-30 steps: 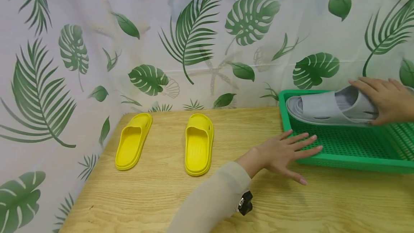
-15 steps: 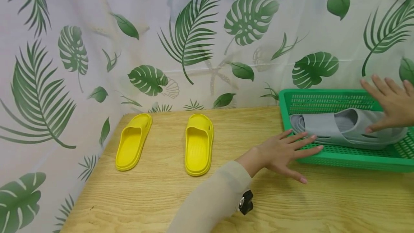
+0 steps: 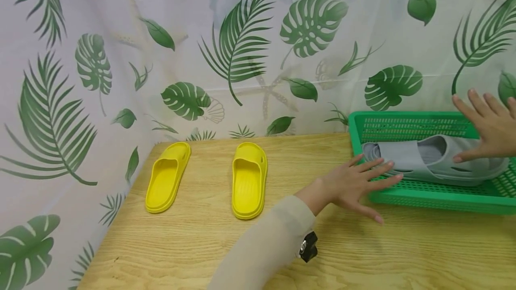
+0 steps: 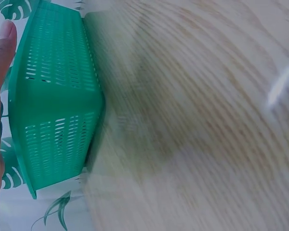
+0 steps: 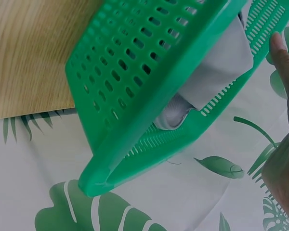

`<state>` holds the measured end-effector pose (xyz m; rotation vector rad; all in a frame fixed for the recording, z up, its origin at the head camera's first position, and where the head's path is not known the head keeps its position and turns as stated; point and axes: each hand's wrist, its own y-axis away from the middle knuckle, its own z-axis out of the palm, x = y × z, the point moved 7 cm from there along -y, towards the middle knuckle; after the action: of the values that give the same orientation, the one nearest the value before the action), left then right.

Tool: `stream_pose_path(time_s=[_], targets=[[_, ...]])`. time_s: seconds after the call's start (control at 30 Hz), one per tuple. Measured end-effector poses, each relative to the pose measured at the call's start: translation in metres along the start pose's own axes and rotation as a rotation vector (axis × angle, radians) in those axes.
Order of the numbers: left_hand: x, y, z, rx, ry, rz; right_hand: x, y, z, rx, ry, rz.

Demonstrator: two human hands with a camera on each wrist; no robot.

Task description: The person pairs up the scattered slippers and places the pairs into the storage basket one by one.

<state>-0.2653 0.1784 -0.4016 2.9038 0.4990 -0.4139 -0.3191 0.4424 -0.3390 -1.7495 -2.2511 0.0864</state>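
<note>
Grey slippers [image 3: 403, 155], nested one in the other, lie on their side inside a green plastic basket [image 3: 439, 202] at the right of the head view. My left hand [image 3: 354, 187] spreads its fingers over the basket's near left corner and holds nothing. My right hand [image 3: 493, 126], fingers straight and spread, hovers above the heel end of the slippers with nothing in it. In the right wrist view, part of the grey slippers [image 5: 216, 72] shows past the basket's rim. To the left, two yellow slippers [image 3: 164, 182] [image 3: 247, 187] stand apart on the table.
The wooden table [image 3: 181, 254] runs up to a leaf-printed cloth [image 3: 250, 57] at the back and left. In the left wrist view the basket's wall [image 4: 58, 96] stands beside the left hand. A dark wrist camera [image 3: 308, 247] sits under the left sleeve [image 3: 266, 245].
My right hand has lowered the grey slippers to the basket's bottom, let go and lifted off with fingers spread. The left hand has stayed almost still, as have the yellow slippers.
</note>
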Motion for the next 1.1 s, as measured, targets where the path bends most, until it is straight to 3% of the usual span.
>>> stream_pose_path(time_s=[0.2, 0.33, 0.6, 0.83, 1.1], targets=[[-0.013, 0.004, -0.003, 0.008, -0.02, -0.088, -0.001, -0.003, 0.005, -0.054, -0.027, 0.03], [-0.023, 0.008, -0.004, 0.015, -0.038, -0.157, -0.009, -0.005, 0.002, -0.068, -0.032, 0.012], [-0.046, 0.019, -0.008, 0.005, 0.013, -0.278, -0.023, -0.008, -0.007, -0.07, -0.051, -0.033], [-0.058, 0.028, -0.011, 0.012, 0.018, -0.304, -0.03, -0.01, -0.012, -0.086, -0.07, -0.043], [-0.071, 0.04, -0.01, 0.025, 0.103, -0.351, -0.043, -0.014, -0.019, -0.096, -0.099, -0.07]])
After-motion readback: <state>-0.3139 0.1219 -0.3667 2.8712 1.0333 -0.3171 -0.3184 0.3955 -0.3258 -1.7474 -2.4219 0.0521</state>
